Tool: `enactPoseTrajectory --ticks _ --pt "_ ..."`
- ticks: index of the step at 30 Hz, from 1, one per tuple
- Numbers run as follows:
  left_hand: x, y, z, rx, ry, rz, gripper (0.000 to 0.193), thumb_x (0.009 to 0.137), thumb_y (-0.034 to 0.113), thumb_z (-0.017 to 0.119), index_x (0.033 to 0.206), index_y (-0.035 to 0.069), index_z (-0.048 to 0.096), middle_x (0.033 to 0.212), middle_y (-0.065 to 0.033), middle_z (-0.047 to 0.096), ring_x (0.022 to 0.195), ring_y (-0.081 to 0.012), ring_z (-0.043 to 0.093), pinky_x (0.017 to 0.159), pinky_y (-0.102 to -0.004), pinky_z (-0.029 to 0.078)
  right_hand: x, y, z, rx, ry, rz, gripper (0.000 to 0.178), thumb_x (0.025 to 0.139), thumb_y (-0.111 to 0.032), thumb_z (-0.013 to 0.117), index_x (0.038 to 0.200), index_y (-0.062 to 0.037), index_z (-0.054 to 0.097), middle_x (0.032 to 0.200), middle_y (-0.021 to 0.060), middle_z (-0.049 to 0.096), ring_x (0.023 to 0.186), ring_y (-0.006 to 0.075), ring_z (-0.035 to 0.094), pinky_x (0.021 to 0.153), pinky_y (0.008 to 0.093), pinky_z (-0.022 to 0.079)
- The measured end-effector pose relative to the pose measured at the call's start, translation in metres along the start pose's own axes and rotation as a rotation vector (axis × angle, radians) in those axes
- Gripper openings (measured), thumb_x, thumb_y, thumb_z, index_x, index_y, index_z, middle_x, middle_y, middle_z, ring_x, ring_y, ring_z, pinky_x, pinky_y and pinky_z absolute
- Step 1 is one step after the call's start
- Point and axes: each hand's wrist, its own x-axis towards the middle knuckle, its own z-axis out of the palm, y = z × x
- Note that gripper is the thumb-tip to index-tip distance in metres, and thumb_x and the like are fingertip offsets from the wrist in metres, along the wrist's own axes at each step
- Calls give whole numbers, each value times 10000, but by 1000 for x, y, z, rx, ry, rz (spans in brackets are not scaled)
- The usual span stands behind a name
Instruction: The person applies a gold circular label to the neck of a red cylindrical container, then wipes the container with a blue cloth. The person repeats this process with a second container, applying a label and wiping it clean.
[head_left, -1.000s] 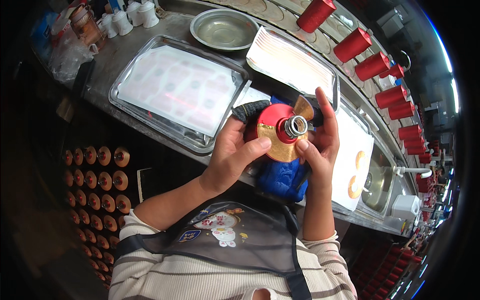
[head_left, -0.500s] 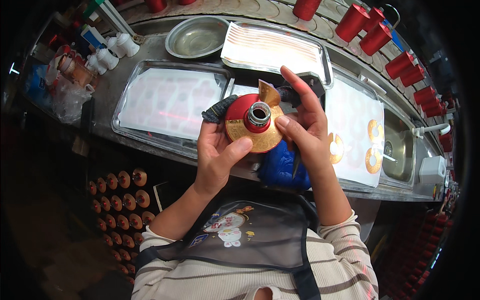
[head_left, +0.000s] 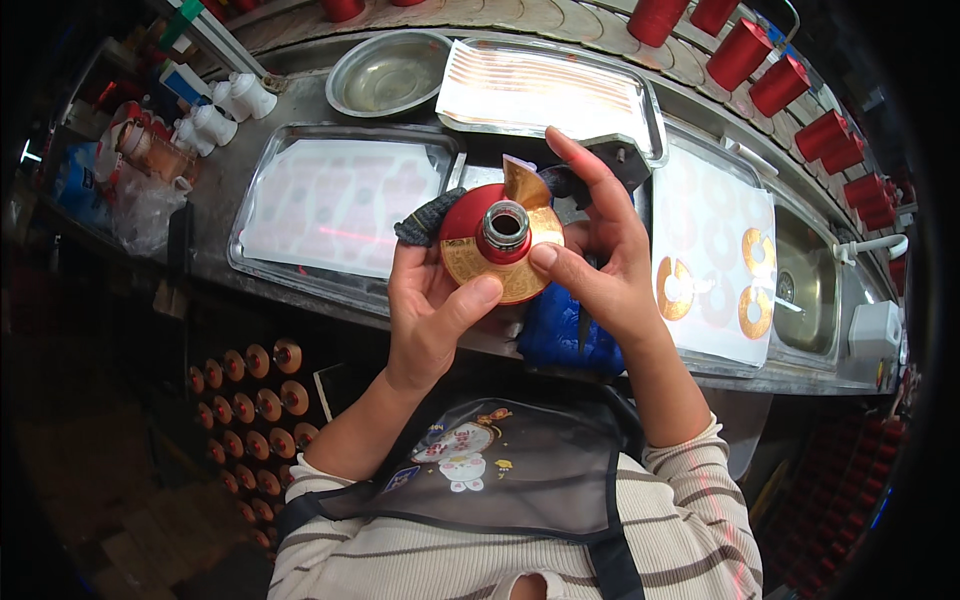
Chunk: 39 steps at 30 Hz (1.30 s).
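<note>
A red bottle (head_left: 462, 218) with a bare threaded neck faces up between my hands. Round its shoulder lies a gold ring-shaped label (head_left: 490, 278), whose far end sticks up loose from the surface. My left hand (head_left: 432, 300) is wrapped around the bottle's left side, its thumb pressed on the label's near edge. Dark fabric covers some of that hand's fingertips. My right hand (head_left: 600, 255) grips the bottle from the right, thumb on the gold label and index finger stretched out past it. The bottle's lower body is hidden from above.
Blue plastic-like material (head_left: 565, 330) sits below the bottle. A sheet of gold labels (head_left: 712, 330) lies right, beside a sink (head_left: 808, 290). Left is a tray (head_left: 245, 262) with a white sheet; behind are a metal bowl (head_left: 385, 80) and striped sheet (head_left: 540, 90). Red bottles (head_left: 740, 55) stand on a conveyor.
The bottle and both hands have shifted slightly left. My right thumb has moved along the label, closer to the neck. The red bottles on the conveyor have shifted in view.
</note>
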Motion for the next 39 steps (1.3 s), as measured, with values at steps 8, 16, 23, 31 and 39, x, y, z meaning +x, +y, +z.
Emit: enactPoseTrajectory --ticks 8,16,23,31,39 --pt "-1 -1 -1 -29 1 -16 646 865 75 694 1415 -1 365 1359 -167 511 1250 -223 538 1087 -379 429 0 4 2 -3 33 -43 807 792 -65 748 1503 -37 367 1512 74 439 642 -26 476 557 136 372" --pt "0 0 -3 -91 -12 -45 635 871 64 682 1421 10 370 1367 -155 499 1264 -217 520 1098 -380 417 1 -1 1 -44 28 29 880 769 -145 765 1516 2 324 1534 147 389 827 56 621 666 173 474" --pt "0 -2 -4 -131 -16 -35 624 887 53 678 1428 12 369 1367 -125 489 1257 -190 511 1094 -358 405 2 -8 7 15 40 37 857 793 -124 747 1519 8 312 1553 177 351 928 99 644 736 199 504" --pt "0 1 -9 -147 -23 -53 671 863 15 700 1436 8 352 1348 -106 494 1244 -168 510 1076 -337 417 8 -6 15 42 84 64 909 762 -145 754 1526 21 290 1494 197 399 935 158 678 795 241 526" --pt "0 4 -10 -191 -55 -47 658 863 61 716 1426 0 381 1318 -98 531 1210 -159 536 1054 -323 431 9 -7 21 28 133 35 974 731 -199 785 1524 40 272 1398 214 490 994 214 683 853 289 552"
